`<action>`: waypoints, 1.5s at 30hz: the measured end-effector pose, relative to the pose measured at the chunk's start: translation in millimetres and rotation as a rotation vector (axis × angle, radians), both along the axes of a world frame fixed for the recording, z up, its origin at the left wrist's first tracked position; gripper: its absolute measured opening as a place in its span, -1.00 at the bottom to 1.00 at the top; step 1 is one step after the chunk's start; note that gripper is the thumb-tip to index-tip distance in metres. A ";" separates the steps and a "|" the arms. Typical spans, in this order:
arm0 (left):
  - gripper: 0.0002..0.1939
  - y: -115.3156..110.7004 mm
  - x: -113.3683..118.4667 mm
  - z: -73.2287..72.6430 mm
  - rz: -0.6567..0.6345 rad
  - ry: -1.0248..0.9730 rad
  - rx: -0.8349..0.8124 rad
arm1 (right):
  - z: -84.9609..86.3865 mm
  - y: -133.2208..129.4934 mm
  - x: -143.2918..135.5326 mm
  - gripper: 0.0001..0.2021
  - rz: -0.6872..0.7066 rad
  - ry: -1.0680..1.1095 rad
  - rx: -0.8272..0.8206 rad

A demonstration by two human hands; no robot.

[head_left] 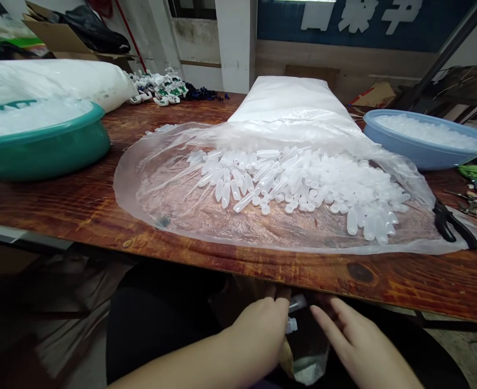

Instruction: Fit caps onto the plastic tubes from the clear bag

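Below the table's front edge, my left hand (pixel 260 329) is closed beside a small clear plastic tube (pixel 297 303) and a white cap piece (pixel 291 325); its fingertips are partly hidden, so what it grips is unclear. To the right of them is my right hand (pixel 354 337), thumb and fingers apart, with nothing visible in it. A clear plastic bag (pixel 311 367) hangs between the hands over my lap. On the table, many translucent white tubes (pixel 295 178) and small caps spill from an open clear plastic bag (pixel 161 200).
The wooden table (pixel 60 208) carries a green basin (pixel 44 148) at left and a blue basin (pixel 421 146) at right, both full of white pieces. Black-handled scissors (pixel 455 224) lie near the right end. A large stuffed white bag (pixel 291 100) stands at the back.
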State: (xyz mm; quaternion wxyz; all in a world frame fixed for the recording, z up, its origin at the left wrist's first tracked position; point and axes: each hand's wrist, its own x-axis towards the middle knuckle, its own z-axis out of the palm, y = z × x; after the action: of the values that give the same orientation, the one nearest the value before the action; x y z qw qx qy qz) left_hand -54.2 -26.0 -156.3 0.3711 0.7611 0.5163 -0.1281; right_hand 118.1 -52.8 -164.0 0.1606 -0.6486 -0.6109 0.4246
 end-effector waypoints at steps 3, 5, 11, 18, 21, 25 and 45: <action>-0.43 6.0 6.4 -1.3 0.077 0.036 -0.034 | 34.3 11.5 21.3 -0.69 0.151 -0.166 0.136; -0.46 7.0 8.4 -2.6 0.088 0.018 0.000 | 54.1 32.3 28.9 -0.72 0.128 -0.246 0.359; -0.80 -3.4 -4.7 -13.4 0.146 -0.227 -0.092 | 58.2 134.5 30.4 -0.76 0.053 -0.919 0.677; -0.79 -15.9 -33.1 -19.6 0.326 -0.659 -0.469 | 48.9 156.4 24.0 -0.79 0.014 -0.868 0.645; -0.73 -17.6 -38.0 -16.8 0.361 -0.761 -0.510 | 55.4 121.9 19.6 -0.74 -0.013 -0.484 0.591; -0.61 -13.8 -37.4 -10.7 0.380 -0.857 -0.550 | 58.1 59.5 7.2 -0.78 0.325 -0.035 0.454; -0.78 -10.6 -33.0 12.8 0.095 -0.622 -0.188 | 11.7 2.2 -10.0 -0.59 0.339 0.062 0.229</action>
State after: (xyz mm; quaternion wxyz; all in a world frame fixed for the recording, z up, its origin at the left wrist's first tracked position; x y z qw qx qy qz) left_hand -87.2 -36.6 -143.5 0.5852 0.7012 0.3991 0.0808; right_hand 108.0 -50.6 -152.3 0.1784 -0.5007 -0.7504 0.3930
